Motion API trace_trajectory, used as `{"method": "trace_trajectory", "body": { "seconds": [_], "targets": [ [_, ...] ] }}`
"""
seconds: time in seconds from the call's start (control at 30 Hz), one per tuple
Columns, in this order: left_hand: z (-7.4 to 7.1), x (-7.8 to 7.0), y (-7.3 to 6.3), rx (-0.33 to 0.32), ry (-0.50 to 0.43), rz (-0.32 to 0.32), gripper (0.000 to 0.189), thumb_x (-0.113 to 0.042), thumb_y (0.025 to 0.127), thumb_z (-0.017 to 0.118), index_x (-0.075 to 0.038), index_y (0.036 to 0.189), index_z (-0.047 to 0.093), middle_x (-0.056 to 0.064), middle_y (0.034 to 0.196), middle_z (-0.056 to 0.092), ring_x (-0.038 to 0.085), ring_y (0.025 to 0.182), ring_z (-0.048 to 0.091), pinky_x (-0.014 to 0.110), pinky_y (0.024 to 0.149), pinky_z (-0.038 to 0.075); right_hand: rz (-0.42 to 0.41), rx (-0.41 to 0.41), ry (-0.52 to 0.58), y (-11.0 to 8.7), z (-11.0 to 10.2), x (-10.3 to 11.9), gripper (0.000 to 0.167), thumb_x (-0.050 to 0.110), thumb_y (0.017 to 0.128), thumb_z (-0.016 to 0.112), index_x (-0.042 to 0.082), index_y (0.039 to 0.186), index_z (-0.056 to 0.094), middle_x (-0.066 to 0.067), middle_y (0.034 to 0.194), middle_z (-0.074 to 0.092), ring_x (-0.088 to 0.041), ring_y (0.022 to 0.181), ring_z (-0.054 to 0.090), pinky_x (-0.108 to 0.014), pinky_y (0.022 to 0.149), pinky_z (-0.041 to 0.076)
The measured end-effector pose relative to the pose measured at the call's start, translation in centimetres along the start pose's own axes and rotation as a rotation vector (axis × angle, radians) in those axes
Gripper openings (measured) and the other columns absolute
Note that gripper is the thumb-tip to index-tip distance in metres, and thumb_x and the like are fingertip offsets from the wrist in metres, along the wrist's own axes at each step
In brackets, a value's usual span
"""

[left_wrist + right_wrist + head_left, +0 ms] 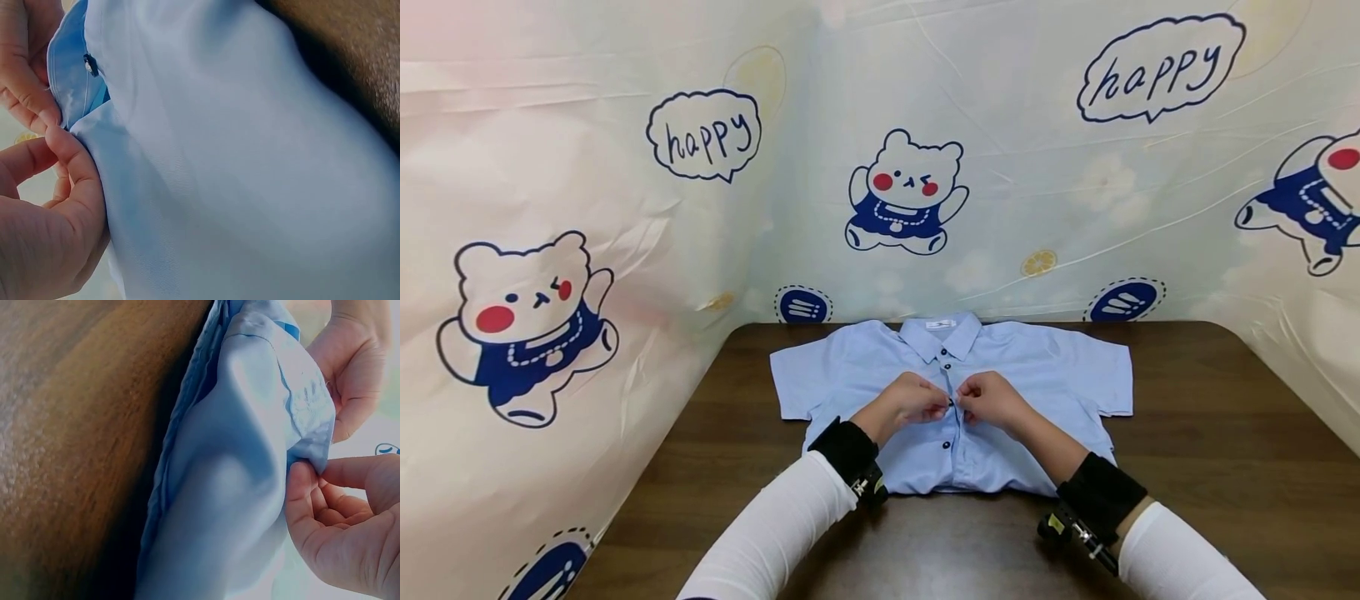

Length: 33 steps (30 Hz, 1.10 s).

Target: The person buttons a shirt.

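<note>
A light blue short-sleeved shirt (850, 367) lies front up on the table, its collar (942, 335) at the far side. Dark buttons run down the front placket; one button (946, 445) shows below the hands, and a button (91, 65) is seen close up in the left wrist view. My left hand (917, 398) pinches the placket edge near mid-chest. Just to its right, my right hand (992, 398) pinches the other placket edge between thumb and forefinger. The fingertips nearly meet, and they hide most of the button between them.
A dark brown wooden table (1210, 433) bears the shirt. Behind and at both sides hangs a pale curtain (1030, 183) printed with bears and speech bubbles. Each wrist wears a black strap (1101, 496) with a small camera.
</note>
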State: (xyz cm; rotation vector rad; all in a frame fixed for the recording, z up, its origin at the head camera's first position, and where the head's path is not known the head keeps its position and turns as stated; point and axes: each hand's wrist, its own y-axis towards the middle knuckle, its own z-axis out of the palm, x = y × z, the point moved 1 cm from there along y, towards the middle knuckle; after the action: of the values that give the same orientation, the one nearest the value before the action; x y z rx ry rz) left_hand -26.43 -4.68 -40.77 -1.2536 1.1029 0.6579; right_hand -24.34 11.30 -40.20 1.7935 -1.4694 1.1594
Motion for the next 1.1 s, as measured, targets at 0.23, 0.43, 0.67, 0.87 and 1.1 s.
{"method": "trace_trajectory", "body": {
  "seconds": [0.23, 0.43, 0.67, 0.87, 1.1],
  "targets": [
    [0.1, -0.1, -0.1, -0.016, 0.018, -0.005, 0.009, 0.006, 0.090, 0.062, 0.009, 0.096, 0.068, 0.007, 0.073, 0.061, 0.011, 0.061, 0.057, 0.020, 0.056, 0.050, 0.024, 0.026, 0.114, 0.2, 0.2, -0.2, 0.017, 0.000, 0.095, 0.053, -0.010, 0.087, 0.064, -0.009, 0.070, 0.060, -0.016, 0.060, 0.059, -0.031, 0.060, 0.056],
    [0.3, -0.2, -0.3, -0.062, 0.000, -0.009, 0.009, 0.004, 0.090, 0.063, 0.009, 0.095, 0.068, 0.007, 0.073, 0.062, 0.011, 0.060, 0.059, 0.021, 0.057, 0.052, 0.001, 0.010, 0.092, 0.2, 0.3, -0.2, 0.008, -0.002, 0.087, 0.062, -0.009, 0.085, 0.066, -0.006, 0.069, 0.061, -0.015, 0.059, 0.060, -0.031, 0.059, 0.055],
    [0.6, 0.1, -0.6, -0.112, -0.014, 0.008, 0.008, -0.002, 0.086, 0.068, 0.006, 0.085, 0.067, 0.006, 0.066, 0.062, 0.012, 0.056, 0.060, 0.024, 0.058, 0.055, 0.000, -0.014, 0.050, 0.1, 0.5, -0.2, 0.005, -0.003, 0.085, 0.064, -0.007, 0.083, 0.067, -0.004, 0.068, 0.062, -0.013, 0.057, 0.059, -0.028, 0.056, 0.054],
    [0.7, 0.3, -1.0, -0.141, 0.061, 0.064, 0.003, 0.003, 0.085, 0.068, 0.006, 0.084, 0.069, 0.007, 0.069, 0.063, 0.013, 0.058, 0.061, 0.026, 0.061, 0.056, 0.001, -0.004, 0.023, 0.0, 0.4, -0.1, 0.010, 0.000, 0.087, 0.063, -0.006, 0.080, 0.067, -0.005, 0.068, 0.062, -0.013, 0.058, 0.059, -0.029, 0.056, 0.054],
    [0.8, 0.0, -1.1, -0.163, 0.161, 0.086, 0.007, 0.000, 0.085, 0.068, 0.004, 0.080, 0.070, 0.009, 0.082, 0.065, 0.011, 0.058, 0.063, 0.025, 0.062, 0.056, 0.024, -0.014, 0.001, 0.1, 0.2, 0.1, 0.019, 0.004, 0.091, 0.063, -0.005, 0.075, 0.068, -0.005, 0.065, 0.061, -0.013, 0.056, 0.059, -0.028, 0.055, 0.053]
  ]
}}
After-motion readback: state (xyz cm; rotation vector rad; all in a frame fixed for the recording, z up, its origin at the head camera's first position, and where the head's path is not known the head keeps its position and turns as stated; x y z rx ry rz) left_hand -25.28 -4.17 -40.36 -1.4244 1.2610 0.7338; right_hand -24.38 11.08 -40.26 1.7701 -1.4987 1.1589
